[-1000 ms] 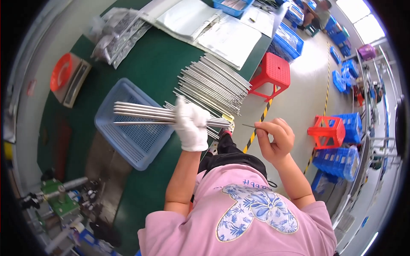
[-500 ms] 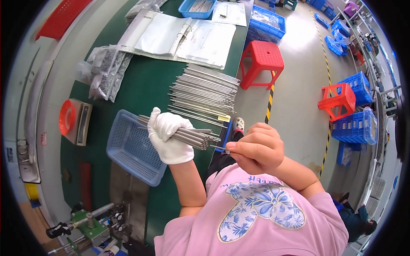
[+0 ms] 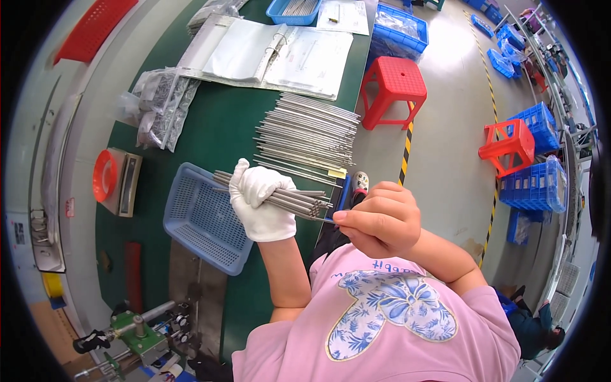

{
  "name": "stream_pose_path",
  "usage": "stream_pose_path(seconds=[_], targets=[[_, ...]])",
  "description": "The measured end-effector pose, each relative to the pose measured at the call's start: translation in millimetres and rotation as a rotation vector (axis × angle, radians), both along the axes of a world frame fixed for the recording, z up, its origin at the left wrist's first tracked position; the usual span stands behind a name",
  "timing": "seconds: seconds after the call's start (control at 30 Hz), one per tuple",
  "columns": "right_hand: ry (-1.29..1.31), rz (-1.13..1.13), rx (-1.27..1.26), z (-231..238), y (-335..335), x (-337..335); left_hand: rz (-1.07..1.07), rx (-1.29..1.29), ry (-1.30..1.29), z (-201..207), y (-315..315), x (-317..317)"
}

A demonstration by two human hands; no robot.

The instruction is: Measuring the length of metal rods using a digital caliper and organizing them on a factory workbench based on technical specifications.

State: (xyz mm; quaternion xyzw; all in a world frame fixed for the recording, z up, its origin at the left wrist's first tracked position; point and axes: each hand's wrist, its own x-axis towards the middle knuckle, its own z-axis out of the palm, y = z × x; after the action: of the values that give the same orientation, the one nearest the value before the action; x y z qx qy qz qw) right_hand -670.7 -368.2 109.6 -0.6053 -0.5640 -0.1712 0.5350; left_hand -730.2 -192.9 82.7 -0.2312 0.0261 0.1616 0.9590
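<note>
My left hand (image 3: 262, 200), in a white glove, is closed round a bundle of grey metal rods (image 3: 298, 203) whose ends point right. My bare right hand (image 3: 384, 216) pinches a thin metal pin (image 3: 326, 220) between thumb and forefinger. The pin's far end meets the lower rod ends; whether it sits inside one is too small to tell. Beyond my hands, a row of many similar rods (image 3: 309, 130) lies side by side on the green table (image 3: 216, 121). Under and left of my gloved hand stands a blue perforated basket (image 3: 207, 223).
An open binder (image 3: 299, 60) and bagged parts (image 3: 167, 105) lie farther back. A scale with an orange dish (image 3: 105, 175) is at left, a green metal fixture (image 3: 140, 340) at lower left. Red stools (image 3: 398, 83) stand on the floor at right, near blue crates (image 3: 531, 188).
My right hand has shifted slightly left relative to the bundle, bringing the pin closer to the rod ends. My left hand keeps its grip; the whole view has moved a little.
</note>
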Motion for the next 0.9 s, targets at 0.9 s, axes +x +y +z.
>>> stream_pose_path(seconds=[0.9], targets=[[-0.067,-0.103,-0.022,-1,3,-10,0.003,0.069,0.035,2,1,-8]])
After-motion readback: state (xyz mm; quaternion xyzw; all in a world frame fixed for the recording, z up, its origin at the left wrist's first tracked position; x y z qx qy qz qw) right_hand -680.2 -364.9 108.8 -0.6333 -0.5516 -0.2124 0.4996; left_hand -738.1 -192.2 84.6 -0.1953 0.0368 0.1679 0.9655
